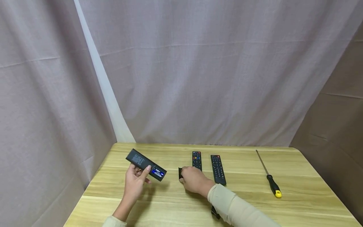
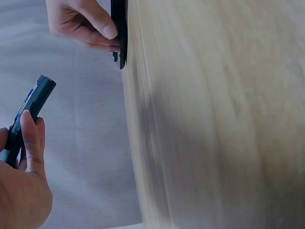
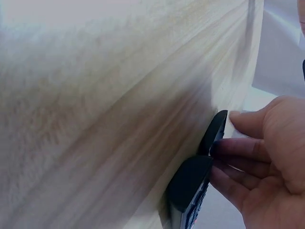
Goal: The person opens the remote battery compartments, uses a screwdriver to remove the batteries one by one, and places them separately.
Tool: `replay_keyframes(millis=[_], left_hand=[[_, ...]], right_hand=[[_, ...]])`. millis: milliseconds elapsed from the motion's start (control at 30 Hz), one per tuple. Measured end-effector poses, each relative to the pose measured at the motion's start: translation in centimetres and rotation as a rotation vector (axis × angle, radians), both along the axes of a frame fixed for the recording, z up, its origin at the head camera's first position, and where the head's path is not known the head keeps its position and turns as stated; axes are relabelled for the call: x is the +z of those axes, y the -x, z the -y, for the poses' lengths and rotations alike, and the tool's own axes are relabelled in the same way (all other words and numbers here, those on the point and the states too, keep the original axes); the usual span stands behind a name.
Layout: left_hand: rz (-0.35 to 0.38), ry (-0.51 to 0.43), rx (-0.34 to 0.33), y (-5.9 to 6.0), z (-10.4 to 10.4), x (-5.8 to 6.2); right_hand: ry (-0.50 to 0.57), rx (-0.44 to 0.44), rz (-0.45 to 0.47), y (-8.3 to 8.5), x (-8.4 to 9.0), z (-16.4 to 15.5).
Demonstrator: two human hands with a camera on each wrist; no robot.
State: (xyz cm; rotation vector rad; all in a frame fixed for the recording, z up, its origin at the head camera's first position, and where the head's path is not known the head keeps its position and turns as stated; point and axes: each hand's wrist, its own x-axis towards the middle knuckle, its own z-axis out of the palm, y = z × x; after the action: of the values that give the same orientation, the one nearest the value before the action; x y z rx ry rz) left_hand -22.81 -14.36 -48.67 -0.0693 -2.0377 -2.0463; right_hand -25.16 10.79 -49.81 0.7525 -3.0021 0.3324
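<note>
- We see the left hand (image 1: 135, 183) gripping a black remote (image 1: 145, 164), back side up, lifted above the wooden table (image 1: 244, 201); its open compartment shows a blue battery (image 1: 157, 172).
- Right of this remote, the right hand (image 1: 193, 180) pinches a small black cover (image 1: 180, 173) with curled fingers, on the table surface.
- Further right of the held remote lie two other remotes (image 1: 218, 169), keys up; one (image 1: 197, 160) just behind the right hand.
- A yellow-tipped screwdriver (image 1: 269, 176) lies well apart, far right of them.
</note>
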Motion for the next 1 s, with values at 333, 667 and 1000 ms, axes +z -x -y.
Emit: replay_keyframes(millis=[333, 667, 1000], left_hand=[[0.006, -0.003, -0.002, 0.1, -0.1, 0.2], [0.019, -0.004, 0.01, 0.2, 0.0, 0.3], [0.02, -0.007, 0.001, 0.4, 0.0, 0.3]], right_hand=[[0.151, 0.027, -0.008, -0.6, 1.6, -2.7], [0.159, -0.063, -0.073, -2.7, 3.6, -7.6], [0.183, -0.08, -0.133, -6.1, 2.6, -11.5]])
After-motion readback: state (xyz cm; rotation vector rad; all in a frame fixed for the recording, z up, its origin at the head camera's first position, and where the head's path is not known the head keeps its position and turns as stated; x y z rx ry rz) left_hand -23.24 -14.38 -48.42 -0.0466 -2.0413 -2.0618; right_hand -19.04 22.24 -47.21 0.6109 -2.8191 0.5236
